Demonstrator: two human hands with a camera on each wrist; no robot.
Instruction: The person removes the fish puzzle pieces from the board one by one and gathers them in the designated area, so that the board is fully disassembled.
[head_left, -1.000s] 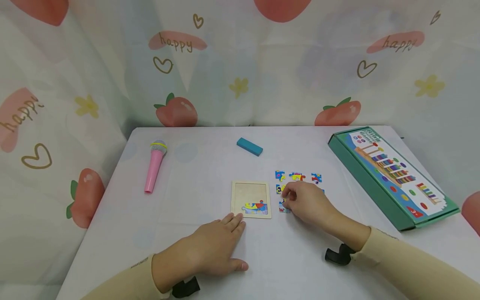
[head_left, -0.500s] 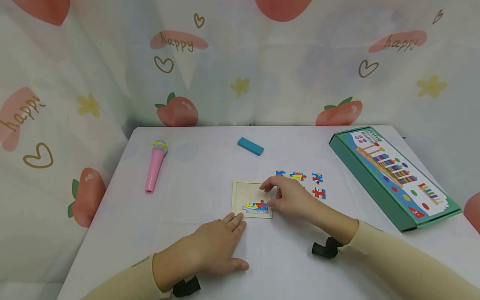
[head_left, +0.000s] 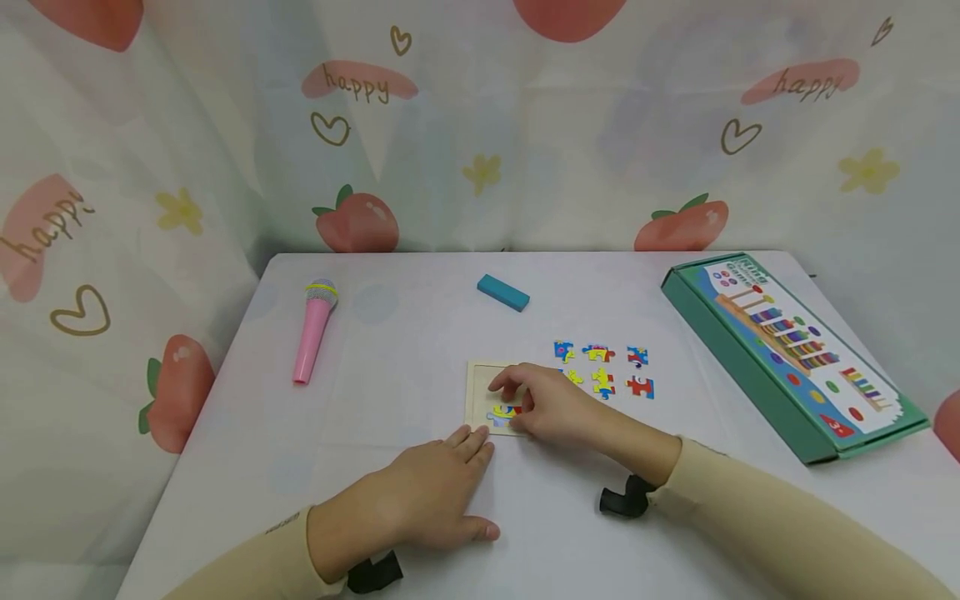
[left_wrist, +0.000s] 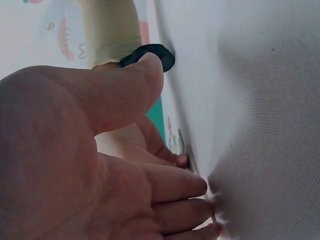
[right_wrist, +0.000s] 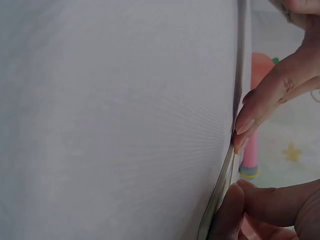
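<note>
My left hand point(head_left: 427, 492) lies flat with straight fingers, fingertips at the near left corner of a small wooden puzzle tray point(head_left: 476, 387). Joined jigsaw pieces point(head_left: 501, 415) fill part of the tray's near side. Over the tray's right half, my right hand point(head_left: 558, 404) pinches a puzzle piece between thumb and index finger; the piece itself is mostly hidden by the fingers. In the right wrist view, thumb and index fingertips point(right_wrist: 239, 192) meet just over the tray's edge point(right_wrist: 217, 197). Loose jigsaw pieces point(head_left: 602, 382) lie in rows to the tray's right.
A pink toy microphone point(head_left: 312, 333) lies at the left of the white-covered table point(head_left: 390, 333). Behind the tray is a blue block point(head_left: 503, 293). A green game box point(head_left: 795, 358) takes up the right side. Patterned cloth point(head_left: 555, 150) hangs behind the table.
My right hand has moved left from the loose pieces to over the tray, uncovering several pieces in the rows. The left hand stays at the tray's corner.
</note>
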